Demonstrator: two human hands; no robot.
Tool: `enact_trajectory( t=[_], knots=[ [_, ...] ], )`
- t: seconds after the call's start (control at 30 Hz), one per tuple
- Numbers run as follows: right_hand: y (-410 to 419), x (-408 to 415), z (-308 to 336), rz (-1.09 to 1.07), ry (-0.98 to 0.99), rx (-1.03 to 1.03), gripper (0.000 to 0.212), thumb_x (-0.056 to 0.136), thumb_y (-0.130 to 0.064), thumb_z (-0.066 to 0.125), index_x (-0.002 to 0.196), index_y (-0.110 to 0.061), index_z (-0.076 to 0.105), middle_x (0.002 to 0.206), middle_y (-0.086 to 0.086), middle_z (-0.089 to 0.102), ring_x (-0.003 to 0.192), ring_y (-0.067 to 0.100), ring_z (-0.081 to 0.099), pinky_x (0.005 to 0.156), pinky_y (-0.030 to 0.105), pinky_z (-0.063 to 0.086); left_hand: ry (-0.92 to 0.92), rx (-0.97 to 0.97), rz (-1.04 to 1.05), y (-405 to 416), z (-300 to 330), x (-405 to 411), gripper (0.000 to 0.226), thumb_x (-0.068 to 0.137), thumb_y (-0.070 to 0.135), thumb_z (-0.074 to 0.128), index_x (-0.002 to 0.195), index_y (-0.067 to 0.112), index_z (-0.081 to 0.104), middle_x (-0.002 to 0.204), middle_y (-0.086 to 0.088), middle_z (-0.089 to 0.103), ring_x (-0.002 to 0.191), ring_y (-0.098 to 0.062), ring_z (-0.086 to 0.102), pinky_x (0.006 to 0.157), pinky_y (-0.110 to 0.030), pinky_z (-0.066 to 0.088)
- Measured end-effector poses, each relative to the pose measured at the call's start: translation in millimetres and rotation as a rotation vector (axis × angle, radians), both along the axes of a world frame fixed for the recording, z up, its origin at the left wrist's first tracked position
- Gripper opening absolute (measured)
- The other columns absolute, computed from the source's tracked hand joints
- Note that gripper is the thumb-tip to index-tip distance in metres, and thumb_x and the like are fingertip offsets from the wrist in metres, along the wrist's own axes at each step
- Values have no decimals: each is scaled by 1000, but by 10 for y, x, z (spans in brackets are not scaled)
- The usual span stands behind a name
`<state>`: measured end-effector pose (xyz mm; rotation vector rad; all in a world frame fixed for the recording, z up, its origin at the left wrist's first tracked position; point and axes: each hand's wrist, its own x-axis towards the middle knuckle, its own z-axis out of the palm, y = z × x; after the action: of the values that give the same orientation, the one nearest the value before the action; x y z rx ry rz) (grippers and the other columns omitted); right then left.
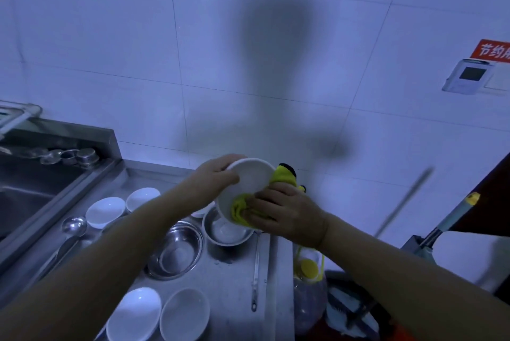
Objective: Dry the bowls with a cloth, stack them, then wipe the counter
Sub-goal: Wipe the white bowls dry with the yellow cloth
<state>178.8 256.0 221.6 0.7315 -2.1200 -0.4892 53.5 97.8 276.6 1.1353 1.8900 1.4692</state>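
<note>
Gripping the white bowl [246, 179] by its rim at frame centre, the left hand [214, 178] steadies it; the right hand [287, 212] presses a soft yellow cloth [240, 207] inside. Likely slippery, breakable.

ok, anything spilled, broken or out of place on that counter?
Nothing broken or spilled that I can see. The left hand holds a white bowl tilted while the right hand rubs a yellow cloth inside it. The other white bowls are still scattered, not stacked. One oddity: a ladle lies loose among them.
</note>
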Motion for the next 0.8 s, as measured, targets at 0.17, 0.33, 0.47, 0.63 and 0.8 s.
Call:
enact_trajectory(
  t=[0.17,0.33,0.47,0.63,0.8],
  knots=[
    [-439,-64,-134,-210,138,-284,15,91,-17,66,102,-13,74,103,7,72,77,23,67,76,35,49,-150,322,417,-45,-408,281,38,80,26,59,117,28,52,94,11,62,86,-10,60,68,-24,50],
    [-618,-102,-196,-236,111,-433,29,88,-23,70,114,-11,70,111,8,70,85,23,67,82,36,48,-67,457,335,-89,-500,345,36,87,19,42,122,29,51,105,16,62,97,-2,58,78,-19,51],
    [-235,9,-81,-71,4,-110,13,88,-15,70,100,-15,76,105,7,72,87,22,69,82,34,52,188,153,135,-218,-298,81,39,79,26,41,114,34,55,111,1,62,102,-17,56,87,-35,46],
    [-168,-18,33,-62,-9,-40,12,91,-11,64,95,-14,74,102,8,72,81,24,67,75,35,52,120,80,37,-185,-42,-64,29,77,27,50,104,33,60,107,1,65,99,-15,59,80,-26,47],
    [-507,-80,-10,-225,74,-315,25,93,-15,63,117,-14,67,107,7,70,80,23,65,76,36,49,-157,387,344,-127,-432,325,26,92,22,49,109,41,52,110,4,62,99,-12,60,78,-24,52]
  ],
)
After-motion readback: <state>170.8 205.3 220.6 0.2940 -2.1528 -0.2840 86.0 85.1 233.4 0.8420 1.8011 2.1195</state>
